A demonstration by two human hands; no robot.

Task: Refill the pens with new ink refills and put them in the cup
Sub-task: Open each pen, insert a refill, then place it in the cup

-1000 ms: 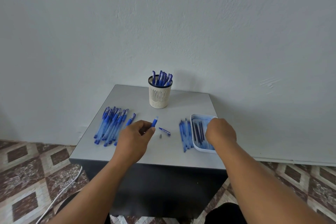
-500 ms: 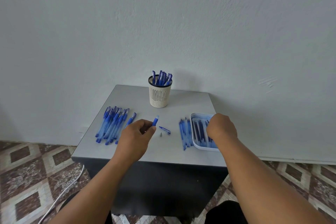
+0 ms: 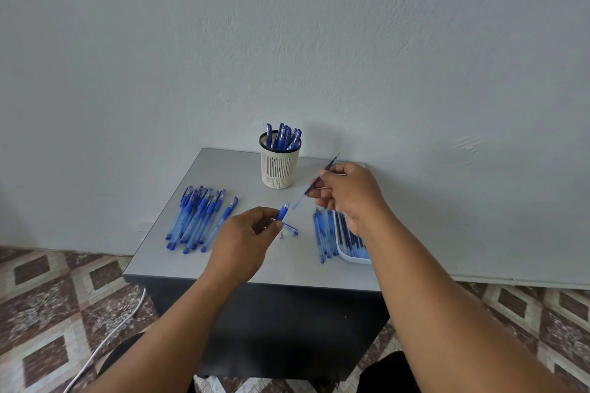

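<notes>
My left hand [image 3: 242, 239] grips an open blue pen barrel [image 3: 283, 211], its mouth pointing up and to the right. My right hand [image 3: 348, 193] pinches a thin blue ink refill [image 3: 311, 186] above the table, slanted, with its lower tip close to the barrel's mouth but apart from it. A pen cap [image 3: 291, 228] and a small metal tip [image 3: 281, 235] lie on the table just right of my left hand. The white slotted cup [image 3: 280, 166] at the back holds several blue pens.
A pile of several blue pens [image 3: 198, 217] lies at the table's left. Several refills [image 3: 324, 236] lie beside a white tray [image 3: 351, 257] with more refills, partly hidden by my right arm. The grey table [image 3: 230, 169] stands against a wall. A white cable [image 3: 105, 344] runs over the tiled floor.
My right hand has lifted off the tray with one refill and moved left and up toward the barrel. My left hand has stayed almost still with the barrel.
</notes>
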